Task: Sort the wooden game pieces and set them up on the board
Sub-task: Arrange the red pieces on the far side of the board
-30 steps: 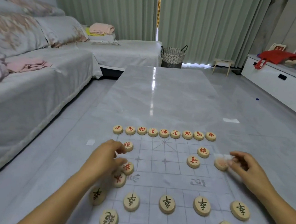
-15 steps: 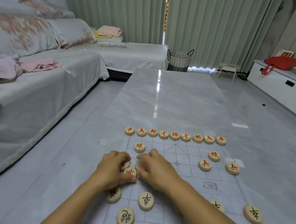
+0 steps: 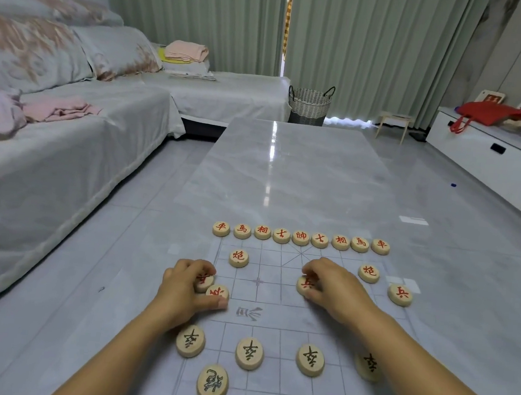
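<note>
A thin grid board [image 3: 262, 293] lies on the marble table. Round wooden pieces stand on it: a far row of red-lettered pieces [image 3: 300, 237], two red cannons [image 3: 238, 257] [image 3: 369, 273], a red soldier [image 3: 400, 294] at the right. My left hand [image 3: 185, 288] grips two red soldiers [image 3: 216, 292] at the board's left edge. My right hand [image 3: 333, 288] pinches another red soldier [image 3: 305, 285] near the board's middle. Black-lettered soldiers [image 3: 249, 353] sit in a near row, with a black cannon [image 3: 212, 383] in front.
The glossy table [image 3: 287, 174] stretches far ahead of the board. A covered sofa [image 3: 51, 145] runs along the left. A wicker basket [image 3: 309, 105] and a small stool [image 3: 393, 124] stand beyond the table. A white cabinet [image 3: 495, 162] with bags lines the right.
My right hand left the cluster by my left hand and carried a red soldier rightward to the board's middle. My left hand stayed at the left edge with its two pieces.
</note>
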The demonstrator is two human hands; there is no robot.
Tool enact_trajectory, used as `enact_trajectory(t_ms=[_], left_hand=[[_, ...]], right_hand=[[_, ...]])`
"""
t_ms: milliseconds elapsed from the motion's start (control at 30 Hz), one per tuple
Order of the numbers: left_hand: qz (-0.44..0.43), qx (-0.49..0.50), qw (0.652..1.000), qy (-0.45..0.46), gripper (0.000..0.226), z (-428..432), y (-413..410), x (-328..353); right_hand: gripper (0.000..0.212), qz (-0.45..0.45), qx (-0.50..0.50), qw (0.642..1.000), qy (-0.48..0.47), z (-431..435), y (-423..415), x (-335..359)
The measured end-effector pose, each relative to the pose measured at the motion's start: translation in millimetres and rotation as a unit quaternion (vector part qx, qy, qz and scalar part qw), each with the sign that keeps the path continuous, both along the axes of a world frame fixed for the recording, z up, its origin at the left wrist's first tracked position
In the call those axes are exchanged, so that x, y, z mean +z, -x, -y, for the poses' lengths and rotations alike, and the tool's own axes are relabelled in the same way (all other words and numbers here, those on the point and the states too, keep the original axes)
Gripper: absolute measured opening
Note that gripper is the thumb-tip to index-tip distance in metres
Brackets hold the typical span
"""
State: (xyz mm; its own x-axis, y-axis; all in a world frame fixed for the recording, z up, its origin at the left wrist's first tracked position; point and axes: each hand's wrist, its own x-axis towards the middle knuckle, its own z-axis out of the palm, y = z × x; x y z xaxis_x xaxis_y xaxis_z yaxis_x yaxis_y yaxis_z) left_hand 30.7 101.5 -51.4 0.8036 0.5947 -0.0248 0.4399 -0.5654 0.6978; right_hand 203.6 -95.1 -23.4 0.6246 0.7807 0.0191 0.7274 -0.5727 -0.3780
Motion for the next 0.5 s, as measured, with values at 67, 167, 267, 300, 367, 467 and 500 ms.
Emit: enact_trajectory(t_ms=[67, 167, 267, 300, 367, 467, 500], left_hand=[[0.001, -0.008, 1.0, 0.012, 0.051, -3.2, 2.1, -1.6], [0.0, -0.021, 1.0, 0.012, 0.052, -6.8, 4.3, -4.1], [0.012, -0.02, 1.0, -0.005, 0.052, -6.0, 3.7, -5.9], [0.015, -0.019, 1.0, -0.007, 0.052, -5.3, 3.6, -5.8], [0.014, -0.028, 1.0, -0.002, 0.054, -4.9, 4.2, -4.9], [-0.003, -0.063, 0.998, 0.005, 0.058, -7.7, 6.9, -3.3], [-0.007, -0.072, 0.997, 0.007, 0.057, -9.1, 7.9, -2.9]], right_hand=[[0.031, -0.002, 0.007, 1.0, 0.002, 0.4, -4.2, -0.1], [0.033, -0.014, 0.015, 1.0, -0.001, 2.7, -8.1, -1.1], [0.035, -0.038, 0.017, 0.999, -0.011, 4.6, -10.2, -2.2], [0.035, -0.042, 0.017, 0.999, -0.013, 4.4, -10.6, -2.8], [0.034, -0.039, 0.014, 0.999, -0.016, 3.8, -11.2, -3.8], [0.032, -0.033, 0.01, 0.999, -0.015, 2.6, -11.7, -5.5], [0.033, -0.034, 0.009, 0.999, -0.013, 2.4, -11.6, -5.5]])
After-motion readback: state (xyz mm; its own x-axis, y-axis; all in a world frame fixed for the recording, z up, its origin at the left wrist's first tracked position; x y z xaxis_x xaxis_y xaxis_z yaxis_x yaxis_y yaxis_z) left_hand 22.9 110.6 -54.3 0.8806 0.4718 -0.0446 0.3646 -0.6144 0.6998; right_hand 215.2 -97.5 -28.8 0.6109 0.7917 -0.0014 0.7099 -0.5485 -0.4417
